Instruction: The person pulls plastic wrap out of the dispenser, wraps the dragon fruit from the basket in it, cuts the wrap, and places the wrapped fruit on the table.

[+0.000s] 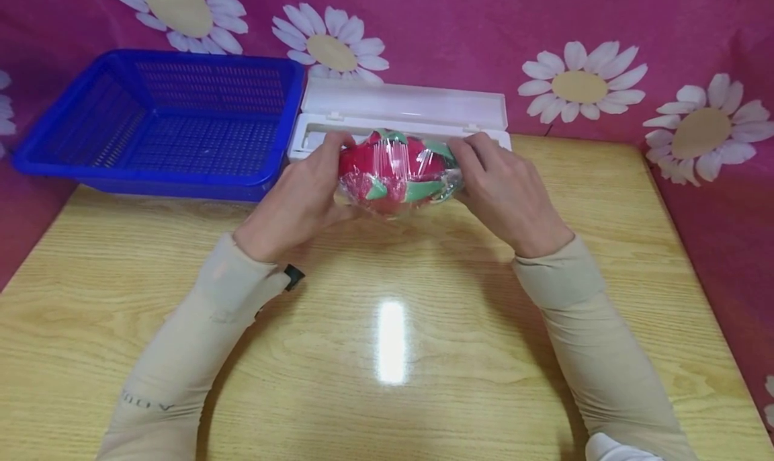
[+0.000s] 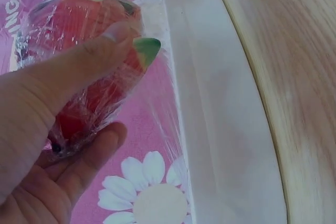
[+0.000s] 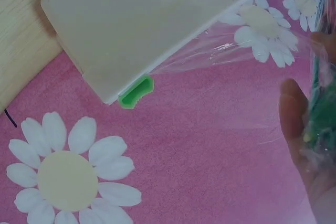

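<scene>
A person in beige sleeves held a red dragon fruit (image 1: pixel 396 172) with green-tipped scales just above the centre of the head view, lifted over the far part of the wooden table (image 1: pixel 387 353). The fruit was wrapped in clear cling film (image 1: pixel 399 158) that glinted across its skin. The left hand (image 1: pixel 302 202) gripped the fruit's left end, thumb over the top and fingers curled beneath; in the left wrist view the thumb (image 2: pixel 79 72) pressed the film against the red skin in the upper left of the frame, while the other fingers (image 2: pixel 84 156) cupped it from below. The right hand (image 1: pixel 504 192) clasped the fruit's right end, fingers bent round it. In the right wrist view only a few of its fingers (image 3: pixel 296 114) showed at the right edge, pressed on filmy green.

Just behind the fruit, at the table's far edge, lay a long white film dispenser (image 1: pixel 402 115) with its lid raised. In the right wrist view a sheet of film (image 3: pixel 231 51) stretched from the dispenser's edge toward the hand, and a small green slider (image 3: pixel 135 93) sat at the box's edge, near the middle of that frame. A blue plastic basket (image 1: pixel 163 121) stood in the upper left of the head view, just beside the dispenser. Pink cloth printed with white daisies (image 1: pixel 580 81) hung behind everything.
</scene>
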`<state>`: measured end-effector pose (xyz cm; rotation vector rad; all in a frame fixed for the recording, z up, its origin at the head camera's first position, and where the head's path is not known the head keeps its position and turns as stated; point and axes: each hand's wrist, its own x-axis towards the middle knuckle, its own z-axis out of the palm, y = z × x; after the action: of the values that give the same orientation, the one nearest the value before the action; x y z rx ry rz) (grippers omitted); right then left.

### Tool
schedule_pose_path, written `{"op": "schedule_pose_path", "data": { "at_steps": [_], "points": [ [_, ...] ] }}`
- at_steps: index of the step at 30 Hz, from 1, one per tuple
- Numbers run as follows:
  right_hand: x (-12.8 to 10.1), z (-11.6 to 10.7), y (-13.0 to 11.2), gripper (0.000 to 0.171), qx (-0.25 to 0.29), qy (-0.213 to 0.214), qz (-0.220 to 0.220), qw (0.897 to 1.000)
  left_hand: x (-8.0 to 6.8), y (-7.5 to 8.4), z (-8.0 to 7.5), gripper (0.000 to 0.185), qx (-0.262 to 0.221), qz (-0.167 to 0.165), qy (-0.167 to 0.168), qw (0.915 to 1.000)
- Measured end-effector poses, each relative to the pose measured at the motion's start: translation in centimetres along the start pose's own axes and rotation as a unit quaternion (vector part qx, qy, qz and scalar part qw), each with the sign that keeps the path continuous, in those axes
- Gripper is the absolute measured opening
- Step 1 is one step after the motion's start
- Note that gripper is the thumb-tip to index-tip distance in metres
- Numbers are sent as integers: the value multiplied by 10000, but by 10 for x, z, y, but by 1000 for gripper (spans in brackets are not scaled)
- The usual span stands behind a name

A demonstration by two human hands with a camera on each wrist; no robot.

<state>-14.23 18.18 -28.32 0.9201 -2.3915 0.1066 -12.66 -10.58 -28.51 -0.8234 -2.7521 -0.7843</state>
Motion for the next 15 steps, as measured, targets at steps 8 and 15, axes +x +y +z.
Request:
{"op": "schedule_pose_path", "data": {
  "at_steps": [8, 15],
  "points": [
    [-1, -2, 6, 59, -77, 434, -232, 9988, 0, -1, 2, 91, -65, 167, 650, 9977],
    [-2, -6, 9, 60, 9, 368, -304, 9989, -2, -3, 3, 88, 246, 215, 448, 9985]
  ]
}}
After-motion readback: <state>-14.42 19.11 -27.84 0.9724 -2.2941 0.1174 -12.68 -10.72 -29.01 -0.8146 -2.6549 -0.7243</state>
